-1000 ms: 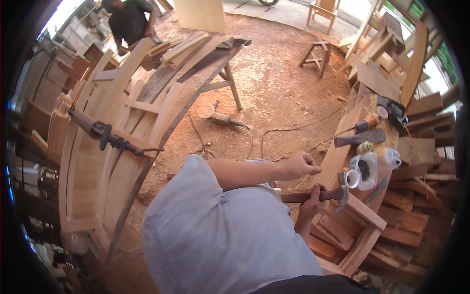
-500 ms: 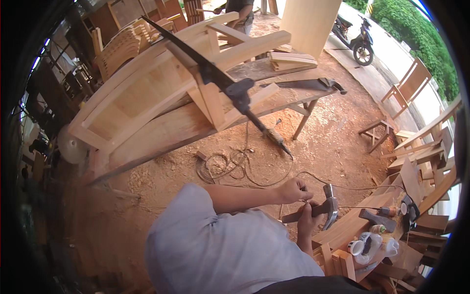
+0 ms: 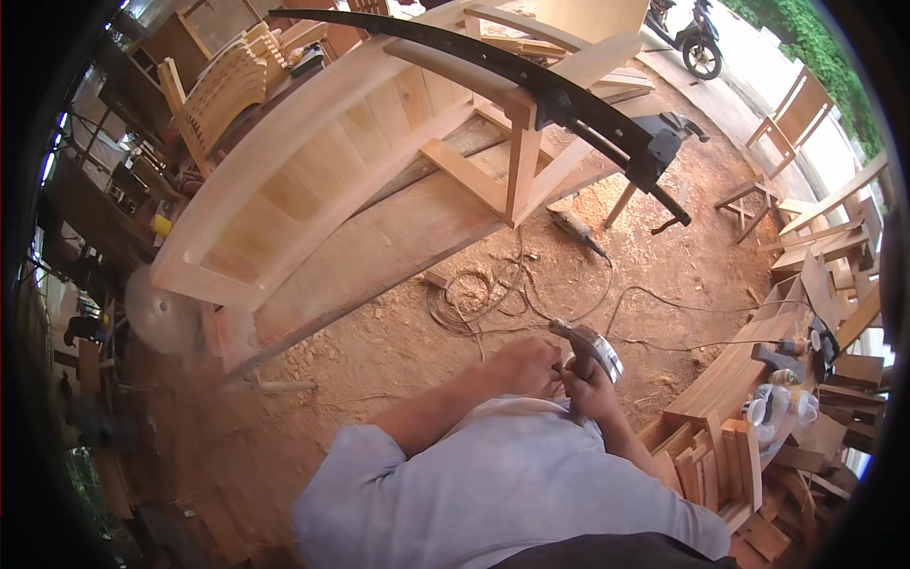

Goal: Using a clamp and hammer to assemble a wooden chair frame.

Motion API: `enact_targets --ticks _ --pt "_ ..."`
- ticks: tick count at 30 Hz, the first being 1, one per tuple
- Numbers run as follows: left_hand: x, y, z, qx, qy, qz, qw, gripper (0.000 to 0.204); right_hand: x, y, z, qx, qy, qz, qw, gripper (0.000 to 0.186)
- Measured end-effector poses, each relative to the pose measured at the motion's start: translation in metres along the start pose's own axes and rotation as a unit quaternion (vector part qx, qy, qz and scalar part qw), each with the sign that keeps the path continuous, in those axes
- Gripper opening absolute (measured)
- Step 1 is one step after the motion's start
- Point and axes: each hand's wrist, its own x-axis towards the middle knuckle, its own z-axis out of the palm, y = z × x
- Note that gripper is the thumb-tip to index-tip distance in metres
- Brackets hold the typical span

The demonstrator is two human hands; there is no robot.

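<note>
Head view: a claw hammer [image 3: 590, 347] is held near its head by the right hand [image 3: 590, 391], its grip wrapped tight, above the dusty floor [image 3: 379, 365]. Whether anything is pinched in the curled left hand [image 3: 533, 366] just beside it cannot be told. If the right grip were loosened, the left hand could be struck by the slipping hammer.

Bends both arms [image 3: 441, 410] inward — holds the left hand [image 3: 527, 368] out in front, close beside the right hand [image 3: 591, 391] — curls the fingers [image 3: 578, 381] in on both.
</note>
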Motion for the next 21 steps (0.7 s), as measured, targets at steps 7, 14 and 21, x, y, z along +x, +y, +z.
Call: enact_targets --ticks 7,14,21 --pt "0.006 -0.045 -0.063 -0.084 0.174 0.06 0.979 0.012 0.053 -0.159 -0.007 -0.041 -0.077 -0.039 0.995 0.047" --pt "0.038 -0.116 -0.299 -0.018 0.563 -0.119 0.818 0.018 0.113 -0.242 -0.025 0.224 -0.174 -0.274 0.919 0.054" --pt "0.096 -0.152 -0.516 0.151 0.591 -0.1 0.786 0.021 0.171 -0.271 -0.03 0.109 -0.118 -0.302 0.94 0.036"
